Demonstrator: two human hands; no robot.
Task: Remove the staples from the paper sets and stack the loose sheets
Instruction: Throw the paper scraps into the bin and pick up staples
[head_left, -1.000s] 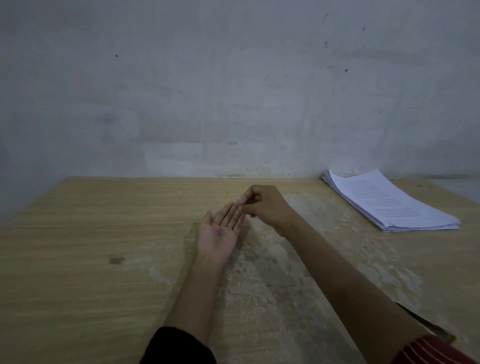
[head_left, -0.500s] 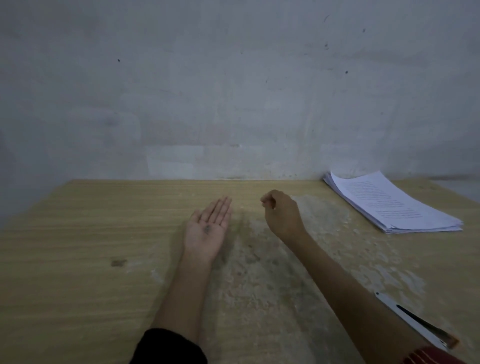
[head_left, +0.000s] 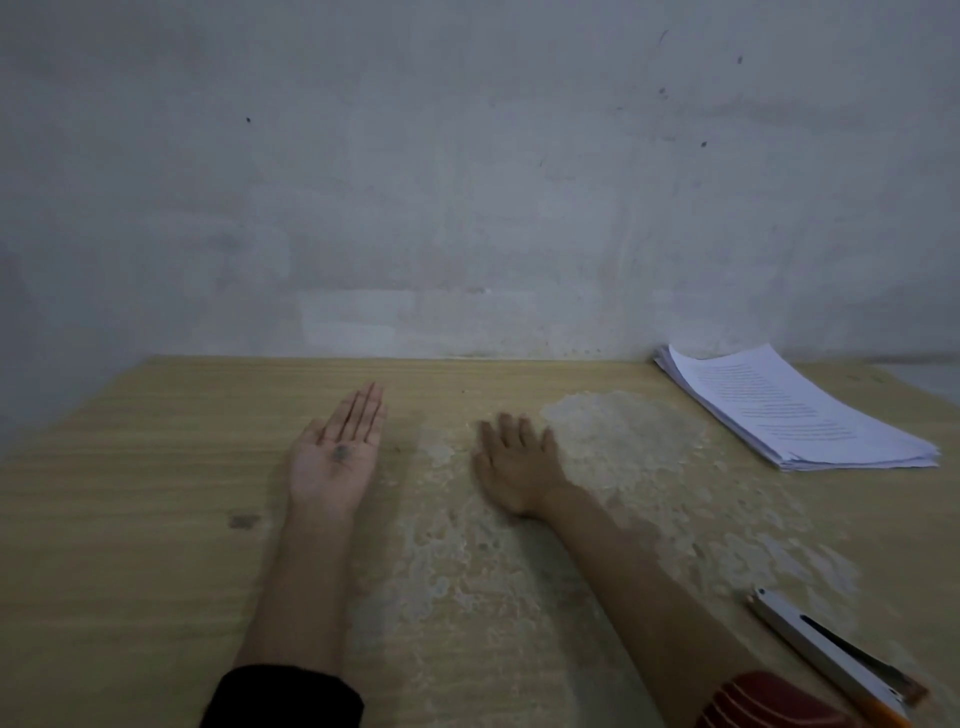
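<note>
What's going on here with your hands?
The left hand lies palm up on the worn wooden table with a small dark clump in it, maybe pulled staples. The right hand rests flat, holding nothing. The stack of white printed sheets and the silver metal tool lie untouched to the right.

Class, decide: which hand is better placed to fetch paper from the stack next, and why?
Right. The right hand lies flat and free, nearer the paper stack; the left hand is palm-up, carrying small dark bits.
</note>
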